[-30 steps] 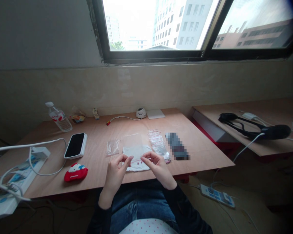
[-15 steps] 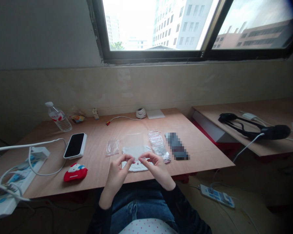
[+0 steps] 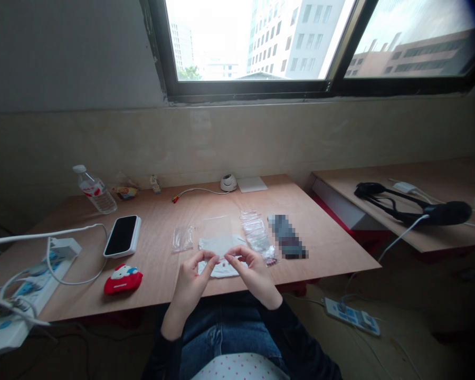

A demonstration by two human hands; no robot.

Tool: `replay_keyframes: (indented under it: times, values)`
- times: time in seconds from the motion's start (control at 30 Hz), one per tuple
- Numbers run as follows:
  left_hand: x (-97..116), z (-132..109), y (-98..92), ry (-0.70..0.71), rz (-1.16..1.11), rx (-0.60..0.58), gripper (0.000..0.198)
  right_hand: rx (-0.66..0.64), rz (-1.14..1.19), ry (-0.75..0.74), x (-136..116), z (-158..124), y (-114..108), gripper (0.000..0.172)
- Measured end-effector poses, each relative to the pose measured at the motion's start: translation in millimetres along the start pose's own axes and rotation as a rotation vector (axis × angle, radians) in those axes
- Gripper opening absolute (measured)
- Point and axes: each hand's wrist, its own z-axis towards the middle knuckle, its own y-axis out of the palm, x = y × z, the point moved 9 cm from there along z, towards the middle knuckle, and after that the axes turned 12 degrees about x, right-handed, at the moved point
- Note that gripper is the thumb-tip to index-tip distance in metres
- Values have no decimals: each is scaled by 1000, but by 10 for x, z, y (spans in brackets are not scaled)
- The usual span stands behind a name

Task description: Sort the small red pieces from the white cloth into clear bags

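Note:
My left hand (image 3: 192, 279) and my right hand (image 3: 255, 277) hover over a wooden table (image 3: 332, 248), their fingertips pinched and almost meeting. Anything between them is too small to make out. Just beneath lies a white sheet with red marks (image 3: 219, 269), partly under a clear plastic bag (image 3: 217, 232). A small clear zip bag (image 3: 182, 239) lies left of my hands. To the right are a stack of red-lined zip bags (image 3: 255, 235) and a pixelated, unreadable object (image 3: 287, 237).
On the left are a phone in a white case (image 3: 122, 236), a red character pouch (image 3: 122, 279), a white power strip with cables (image 3: 35, 279) and a water bottle (image 3: 95, 190). A second table (image 3: 380, 232) holding a black cabled device (image 3: 419, 211) stands to the right.
My hands have drawn slightly closer together, with the fingertips nearly meeting above the white sheet. The objects on the table have not visibly moved.

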Motion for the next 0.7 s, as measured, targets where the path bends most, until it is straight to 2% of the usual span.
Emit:
replay_keyframes:
  times: [0.33, 0.7]
  values:
    - [-30, -22, 24, -18, 2, 10, 20, -31, -27, -28, -65, -55, 46, 16]
    - [-12, -12, 25, 8, -32, 34, 17, 17, -48, -31, -60, -51, 20, 14]
